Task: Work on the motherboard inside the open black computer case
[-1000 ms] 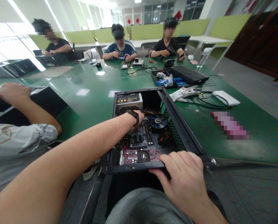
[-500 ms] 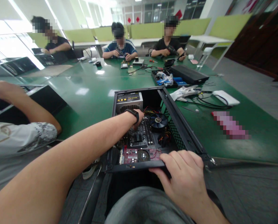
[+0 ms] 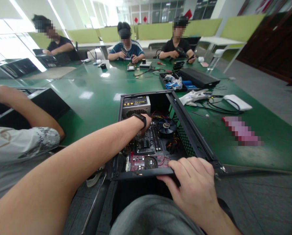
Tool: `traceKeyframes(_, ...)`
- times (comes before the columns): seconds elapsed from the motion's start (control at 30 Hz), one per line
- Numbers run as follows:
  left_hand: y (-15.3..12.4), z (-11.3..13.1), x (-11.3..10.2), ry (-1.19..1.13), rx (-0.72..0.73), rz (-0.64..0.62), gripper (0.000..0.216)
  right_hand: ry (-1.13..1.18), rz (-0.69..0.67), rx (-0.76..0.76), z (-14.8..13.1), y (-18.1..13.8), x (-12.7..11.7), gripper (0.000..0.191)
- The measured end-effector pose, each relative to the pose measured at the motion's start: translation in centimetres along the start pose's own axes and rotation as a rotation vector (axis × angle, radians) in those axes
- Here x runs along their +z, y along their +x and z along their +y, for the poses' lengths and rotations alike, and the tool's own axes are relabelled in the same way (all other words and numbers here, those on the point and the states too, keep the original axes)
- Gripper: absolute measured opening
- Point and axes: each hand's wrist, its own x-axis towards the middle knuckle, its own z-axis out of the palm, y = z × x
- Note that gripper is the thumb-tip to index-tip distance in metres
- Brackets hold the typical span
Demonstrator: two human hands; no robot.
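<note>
My left arm (image 3: 74, 169) is bare along the whole length that shows, with no cloth on it up to the wrist. Around that wrist I wear a black band (image 3: 139, 118): a flat dark strap with a slightly thicker block on top, like a watch or a tracker, its face too small to read. Beyond it my left hand (image 3: 146, 124) is bare and mostly hidden behind the wrist. My right hand (image 3: 195, 187) is bare too, as is the stretch of forearm behind it. Below, my leg is in grey trousers (image 3: 153, 215) of soft, matte cloth, smooth and rounded over the knee.
</note>
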Motion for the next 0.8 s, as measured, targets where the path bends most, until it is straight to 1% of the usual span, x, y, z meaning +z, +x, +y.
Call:
traceKeyframes(0.13, 0.17, -0.06, 0.13, -0.053, -0.02, 0.019, 0.061, 0.003, 0.004, 0.004, -0.02, -0.08, 0.01, 0.019)
traceKeyframes(0.3, 0.37, -0.2, 0.36, -0.051, -0.031, 0.023, 0.06, 0.002, 0.009, 0.004, -0.01, -0.07, 0.1, 0.019)
traceKeyframes(0.57, 0.32, -0.09, 0.23, 0.012, -0.032, -0.011, 0.07, 0.01, 0.015, -0.006, -0.06, 0.05, -0.02, 0.019)
traceKeyframes(0.8, 0.77, -0.19, 0.5, 0.084, -0.012, -0.031, 0.069, 0.006, 0.012, -0.005, 0.03, 0.11, 0.12, 0.02)
